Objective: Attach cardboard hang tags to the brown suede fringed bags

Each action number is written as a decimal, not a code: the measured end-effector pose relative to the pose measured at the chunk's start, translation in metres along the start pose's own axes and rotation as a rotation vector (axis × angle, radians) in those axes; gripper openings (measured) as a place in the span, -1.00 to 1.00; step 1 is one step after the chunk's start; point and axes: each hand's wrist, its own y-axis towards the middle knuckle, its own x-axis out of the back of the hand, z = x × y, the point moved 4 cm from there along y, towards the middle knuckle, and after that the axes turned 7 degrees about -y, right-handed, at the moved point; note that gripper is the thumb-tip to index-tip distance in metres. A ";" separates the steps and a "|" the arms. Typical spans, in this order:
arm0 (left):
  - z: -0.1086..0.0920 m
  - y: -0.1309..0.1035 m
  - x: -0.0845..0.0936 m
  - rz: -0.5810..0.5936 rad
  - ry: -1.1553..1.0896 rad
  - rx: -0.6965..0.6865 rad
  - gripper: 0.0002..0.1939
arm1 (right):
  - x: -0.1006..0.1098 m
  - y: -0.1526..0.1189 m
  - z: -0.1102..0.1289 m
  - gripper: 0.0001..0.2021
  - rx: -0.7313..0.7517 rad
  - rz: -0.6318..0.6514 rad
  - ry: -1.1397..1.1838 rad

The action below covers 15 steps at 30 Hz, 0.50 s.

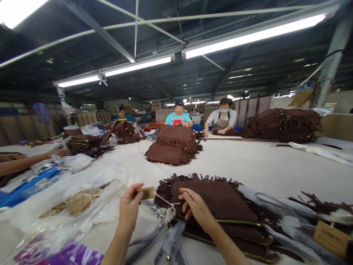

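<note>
My left hand is closed in a pinch on a small brown paper tag. A white string runs from the tag to a plastic-wrapped strap at the bag's left edge. My right hand is over the top fringed brown bag, its fingers loosely bent and apart, close to the string's end. I see nothing held in it. This bag lies on a stack of similar ones with gold-coloured trim along their near edges. Clear plastic wraps straps around the stack.
Left of my hands, loose brown tags lie on clear plastic, near a blue tray. Ahead is another fringed bag pile on the white table. Co-workers are across the table; another person's arm reaches in from the left.
</note>
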 end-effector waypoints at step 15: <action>-0.043 -0.060 0.059 0.214 0.585 -0.149 -0.78 | 0.015 -0.001 -0.016 -0.51 -0.156 0.097 0.037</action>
